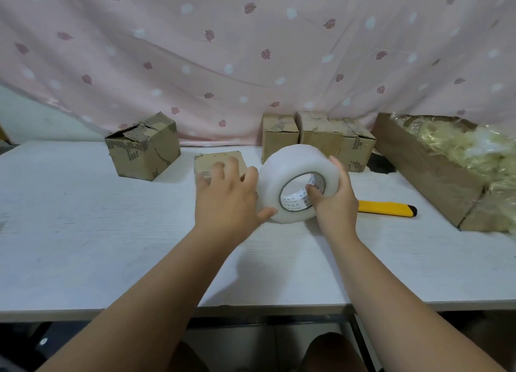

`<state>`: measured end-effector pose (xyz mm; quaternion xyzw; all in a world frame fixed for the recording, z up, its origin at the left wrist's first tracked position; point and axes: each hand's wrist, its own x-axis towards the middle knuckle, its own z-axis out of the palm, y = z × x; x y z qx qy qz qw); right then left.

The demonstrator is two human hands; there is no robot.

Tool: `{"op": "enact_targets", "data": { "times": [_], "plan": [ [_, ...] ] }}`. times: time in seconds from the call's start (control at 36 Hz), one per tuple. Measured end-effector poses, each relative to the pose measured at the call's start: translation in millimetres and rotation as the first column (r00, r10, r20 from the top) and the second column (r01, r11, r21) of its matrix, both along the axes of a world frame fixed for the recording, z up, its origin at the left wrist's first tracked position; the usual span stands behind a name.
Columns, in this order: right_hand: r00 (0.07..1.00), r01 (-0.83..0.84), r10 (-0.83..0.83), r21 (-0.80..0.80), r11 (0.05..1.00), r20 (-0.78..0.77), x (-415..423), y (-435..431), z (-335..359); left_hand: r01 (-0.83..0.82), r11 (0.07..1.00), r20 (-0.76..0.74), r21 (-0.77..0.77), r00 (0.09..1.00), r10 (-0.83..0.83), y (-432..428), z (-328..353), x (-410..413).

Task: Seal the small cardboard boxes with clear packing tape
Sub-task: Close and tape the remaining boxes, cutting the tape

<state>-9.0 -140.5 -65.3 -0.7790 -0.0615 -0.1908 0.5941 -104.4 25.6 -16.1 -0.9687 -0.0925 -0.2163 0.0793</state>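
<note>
The table (83, 232) has bare room near and left. The left box (145, 151) and right boxes (321, 139) wait along its far edge. The right hand (335, 201) grips the tape (290, 170) at centre, thumb in its core, ready to unwind. The left hand (226, 201) lies flat with fingers spread, steadying what seems the middle box (220, 159). A knife (385, 208) lies just right.

Pink leaf-print curtain (251, 50); brown boxes (143, 146); milky-white tape roll (293, 170); yellow-black knife (386, 208); white table (83, 232).
</note>
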Motion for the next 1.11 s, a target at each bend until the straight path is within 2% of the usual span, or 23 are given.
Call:
{"op": "enact_targets", "data": {
  "times": [0.08,0.22,0.36,0.44,0.56,0.64,0.75,0.81,0.92,1.11],
  "plan": [
    [1.0,0.01,-0.009,0.033,0.999,-0.029,1,0,0,-0.059,0.997,-0.076,-0.055,0.996,0.054,-1,1,4],
    [0.998,0.036,-0.035,0.031,0.999,-0.043,3,1,0,-0.068,0.986,-0.186,-0.151,0.982,0.039,6,5,7],
    [0.998,0.068,-0.067,0.085,0.994,-0.015,3,1,2,-0.084,0.992,-0.226,-0.097,0.972,0.06,4,13,7],
    [0.997,0.076,-0.074,0.153,0.985,-0.019,2,0,4,-0.074,0.986,-0.243,-0.146,0.969,0.036,5,19,6],
    [0.999,0.054,-0.051,0.191,0.98,-0.017,2,0,4,-0.046,0.973,-0.205,-0.225,0.979,-0.001,9,23,1],
    [1.0,0.028,-0.026,0.194,0.981,-0.013,1,3,5,0.0,0.957,-0.135,-0.291,0.99,-0.041,16,22,-3],
    [0.999,0.046,-0.044,0.278,0.96,-0.012,0,5,9,0.054,0.934,-0.035,-0.354,0.997,-0.071,16,18,-5],
    [0.998,0.059,-0.062,0.282,0.958,0.001,0,5,11,0.099,0.879,0.056,-0.466,0.995,-0.083,13,16,-4],
    [0.995,0.08,-0.094,0.326,0.942,0.028,-2,2,17,0.243,0.684,0.24,-0.688,0.965,-0.102,4,14,-1],
    [0.993,0.085,-0.112,0.452,0.888,0.032,-1,-6,19,0.337,0.535,0.323,-0.775,0.938,-0.123,3,10,0]
  ]
}}
